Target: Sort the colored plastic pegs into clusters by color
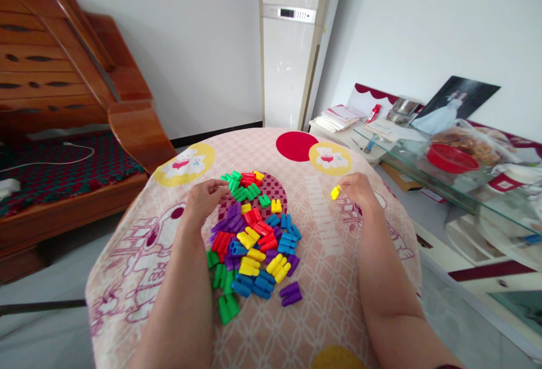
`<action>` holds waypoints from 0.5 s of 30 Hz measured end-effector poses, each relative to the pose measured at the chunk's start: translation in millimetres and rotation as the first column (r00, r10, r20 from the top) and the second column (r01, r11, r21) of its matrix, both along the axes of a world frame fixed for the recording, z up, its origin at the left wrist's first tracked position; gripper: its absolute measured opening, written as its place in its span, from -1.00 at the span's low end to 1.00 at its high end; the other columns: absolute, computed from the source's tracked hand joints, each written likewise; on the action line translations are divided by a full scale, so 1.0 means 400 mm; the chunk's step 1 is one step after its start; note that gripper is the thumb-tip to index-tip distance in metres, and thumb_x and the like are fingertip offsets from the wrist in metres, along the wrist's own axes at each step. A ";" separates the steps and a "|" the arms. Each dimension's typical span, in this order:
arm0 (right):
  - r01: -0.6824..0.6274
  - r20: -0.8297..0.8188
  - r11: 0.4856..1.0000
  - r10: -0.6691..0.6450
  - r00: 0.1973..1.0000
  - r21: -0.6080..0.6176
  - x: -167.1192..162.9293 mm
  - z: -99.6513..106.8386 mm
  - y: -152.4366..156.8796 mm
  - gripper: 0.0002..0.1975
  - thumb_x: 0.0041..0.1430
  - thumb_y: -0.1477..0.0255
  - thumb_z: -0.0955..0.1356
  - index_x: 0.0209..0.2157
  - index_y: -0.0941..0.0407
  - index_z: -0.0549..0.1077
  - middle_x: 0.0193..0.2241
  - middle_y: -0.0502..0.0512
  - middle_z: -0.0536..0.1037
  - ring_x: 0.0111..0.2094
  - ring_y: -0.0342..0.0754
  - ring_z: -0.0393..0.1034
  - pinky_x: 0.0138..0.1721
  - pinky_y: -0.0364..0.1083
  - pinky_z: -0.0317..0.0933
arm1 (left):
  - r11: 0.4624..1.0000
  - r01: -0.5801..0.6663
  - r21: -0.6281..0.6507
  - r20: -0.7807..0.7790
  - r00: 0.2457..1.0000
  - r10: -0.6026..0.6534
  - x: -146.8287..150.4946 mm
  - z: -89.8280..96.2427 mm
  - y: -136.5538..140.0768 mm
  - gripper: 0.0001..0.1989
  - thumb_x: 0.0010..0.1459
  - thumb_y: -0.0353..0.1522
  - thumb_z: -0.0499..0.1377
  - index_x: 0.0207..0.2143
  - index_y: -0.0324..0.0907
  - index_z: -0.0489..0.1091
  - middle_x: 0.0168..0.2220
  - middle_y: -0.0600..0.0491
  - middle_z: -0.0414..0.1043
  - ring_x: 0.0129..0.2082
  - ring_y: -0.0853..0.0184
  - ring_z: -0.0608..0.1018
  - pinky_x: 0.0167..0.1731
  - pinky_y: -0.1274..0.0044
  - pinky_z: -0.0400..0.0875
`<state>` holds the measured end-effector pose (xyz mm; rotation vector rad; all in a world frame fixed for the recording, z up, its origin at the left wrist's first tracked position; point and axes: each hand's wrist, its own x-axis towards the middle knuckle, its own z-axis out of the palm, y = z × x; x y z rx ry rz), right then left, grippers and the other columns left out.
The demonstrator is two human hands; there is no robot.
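Note:
A heap of small plastic pegs, each like a pair of joined tubes, lies on the round table. Purple pegs, blue pegs, yellow pegs, red pegs and green pegs are mixed together. My left hand is at the far left side of the heap, its fingers stretched out and partly apart beside the far green pegs; whether they touch is unclear. Off to the right, my right hand pinches a yellow peg just above the tablecloth.
A patterned cloth covers the table. To the left stands a wooden bench. At the right, a glass-topped stand holds a red bowl, papers and a photo. A white air conditioner stands behind.

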<state>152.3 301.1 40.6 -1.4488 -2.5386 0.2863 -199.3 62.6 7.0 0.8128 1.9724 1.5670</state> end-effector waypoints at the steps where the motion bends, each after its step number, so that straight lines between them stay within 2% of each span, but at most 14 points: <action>1: 0.011 -0.002 1.000 -0.011 1.000 -0.007 -0.002 0.000 -0.002 -0.72 0.07 0.59 0.31 -0.28 0.23 0.66 -0.28 0.23 0.68 -0.22 0.00 0.54 -0.22 -0.17 0.27 | 1.000 0.001 0.002 -0.001 1.000 -0.001 -0.001 -0.001 0.000 -0.63 -0.20 -0.23 0.31 -0.30 -0.22 0.52 -0.51 0.03 0.56 -0.51 0.28 0.60 -0.47 0.52 0.50; 5: 0.026 -0.017 1.000 -0.027 0.999 -0.016 0.004 0.006 -0.002 -0.75 0.06 0.58 0.32 -0.31 0.23 0.65 -0.33 0.20 0.67 -0.28 -0.03 0.53 -0.26 -0.17 0.25 | 1.000 0.004 0.003 -0.008 1.000 -0.004 -0.002 -0.002 -0.002 -0.65 -0.19 -0.24 0.30 -0.31 -0.22 0.52 -0.50 0.03 0.56 -0.50 0.27 0.61 -0.46 0.51 0.51; 8: 0.124 -0.104 0.992 -0.120 0.987 0.030 0.022 0.013 0.008 -0.75 0.11 0.52 0.32 -0.27 0.22 0.65 -0.31 0.21 0.67 -0.26 -0.01 0.52 -0.25 -0.15 0.25 | 1.000 0.007 -0.004 -0.001 1.000 -0.007 -0.002 -0.002 -0.002 -0.67 -0.18 -0.25 0.30 -0.31 -0.21 0.52 -0.50 0.03 0.57 -0.48 0.26 0.61 -0.45 0.50 0.52; 12: 0.340 -0.215 0.927 -0.304 0.928 0.159 0.048 0.020 0.026 -0.71 0.16 0.39 0.33 -0.25 0.22 0.65 -0.25 0.29 0.67 -0.21 0.10 0.52 -0.21 -0.08 0.27 | 1.000 0.012 -0.005 -0.007 1.000 -0.012 -0.005 -0.005 -0.001 -0.64 -0.18 -0.23 0.31 -0.30 -0.21 0.52 -0.50 0.02 0.57 -0.49 0.27 0.61 -0.44 0.50 0.52; 15: 0.385 -0.205 0.902 -0.346 0.915 0.195 0.053 0.019 0.030 -0.71 0.15 0.37 0.32 -0.26 0.20 0.65 -0.24 0.31 0.67 -0.19 0.14 0.50 -0.19 -0.05 0.26 | 1.000 0.015 -0.007 -0.012 1.000 -0.015 -0.004 -0.005 -0.001 -0.65 -0.19 -0.23 0.31 -0.31 -0.21 0.52 -0.50 0.03 0.57 -0.49 0.27 0.60 -0.45 0.52 0.50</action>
